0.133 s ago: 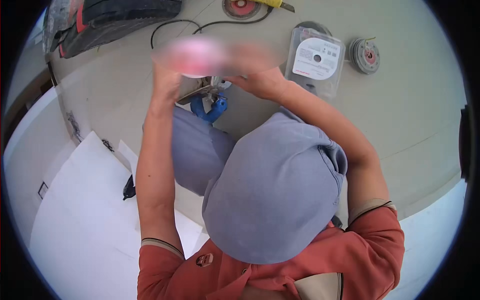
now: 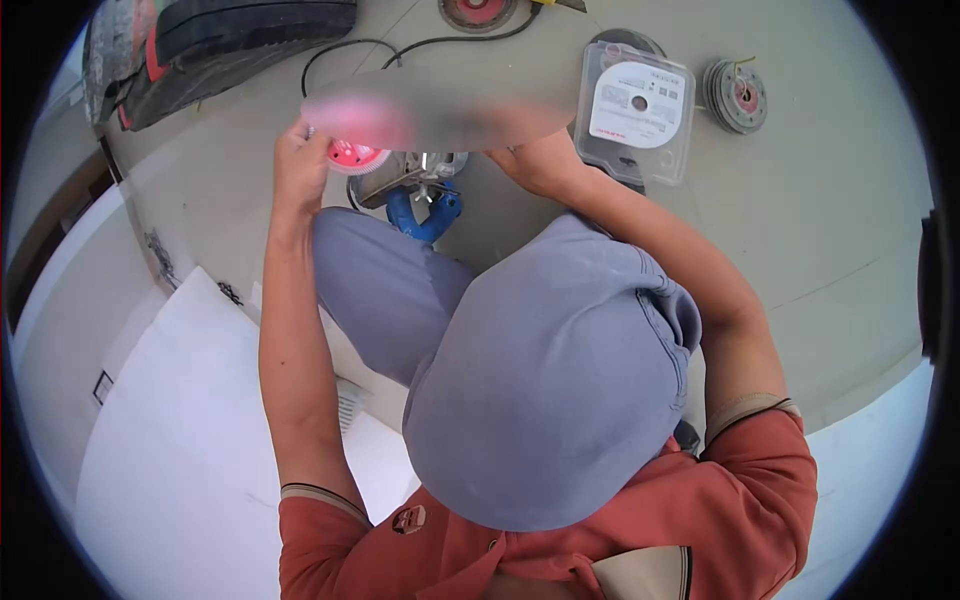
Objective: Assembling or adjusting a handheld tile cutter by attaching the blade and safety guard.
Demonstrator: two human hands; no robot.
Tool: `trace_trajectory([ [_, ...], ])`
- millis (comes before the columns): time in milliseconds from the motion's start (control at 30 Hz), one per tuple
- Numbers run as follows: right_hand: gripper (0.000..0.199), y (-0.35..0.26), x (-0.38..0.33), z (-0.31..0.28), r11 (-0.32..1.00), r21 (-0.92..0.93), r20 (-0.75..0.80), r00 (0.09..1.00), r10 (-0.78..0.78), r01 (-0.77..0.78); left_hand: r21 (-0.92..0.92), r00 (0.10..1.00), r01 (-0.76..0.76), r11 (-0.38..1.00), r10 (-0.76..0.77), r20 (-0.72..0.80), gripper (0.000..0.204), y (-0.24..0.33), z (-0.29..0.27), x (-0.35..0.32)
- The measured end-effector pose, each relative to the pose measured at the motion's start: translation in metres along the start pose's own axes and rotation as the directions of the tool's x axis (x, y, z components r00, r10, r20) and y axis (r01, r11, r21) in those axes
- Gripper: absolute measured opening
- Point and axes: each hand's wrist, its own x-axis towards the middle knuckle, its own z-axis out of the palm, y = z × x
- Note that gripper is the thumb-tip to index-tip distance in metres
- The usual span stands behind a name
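My left hand (image 2: 300, 168) pinches the edge of a round pink-red disc blade (image 2: 357, 158) with a fine-toothed pale rim; the disc's upper part is lost in a blurred patch. My right hand (image 2: 543, 165) is bent in from the right, its fingers mostly hidden by the same blur, so what it touches does not show. Between the hands, low on the floor, lies a power cutter with a metal base plate (image 2: 380, 180), a wing screw and a blue curved part (image 2: 432, 220). It sits just beyond my grey-trousered knee.
A clear plastic case (image 2: 672, 160) with a white round label lies right of my right hand, beside a tied stack of grey discs (image 2: 738, 98). Farther off are a red-centred disc (image 2: 478, 10), a black cord (image 2: 465, 44) and a dark bag (image 2: 235, 50). White sheets (image 2: 170, 420) lie left.
My left hand has shifted left with the disc blade, away from my right hand, and more of its toothed rim shows. My left knee has swung a little left.
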Motion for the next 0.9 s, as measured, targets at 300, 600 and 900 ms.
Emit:
trace_trajectory([
  [300, 0.032, 0.009, -0.012, 0.037, 0.928, 0.195, 0.252, 0.93, 0.267, -0.319, 0.096, 0.989, 0.115, 0.989, -0.123, 0.079, 0.035, -0.02, 0.054, -0.008],
  [600, 0.038, 0.009, 0.002, 0.063, 0.909, 0.211, 0.215, 0.925, 0.315, -0.358, 0.551, 0.993, 0.088, 0.83, -0.116, 0.017, 0.037, -0.023, 0.068, -0.002],
  [900, 0.043, 0.015, 0.007, 0.06, 0.922, 0.167, 0.282, 0.913, 0.295, -0.349, 0.603, 0.999, 0.024, 0.797, -0.005, -0.034, 0.038, -0.022, 0.082, -0.008],
])
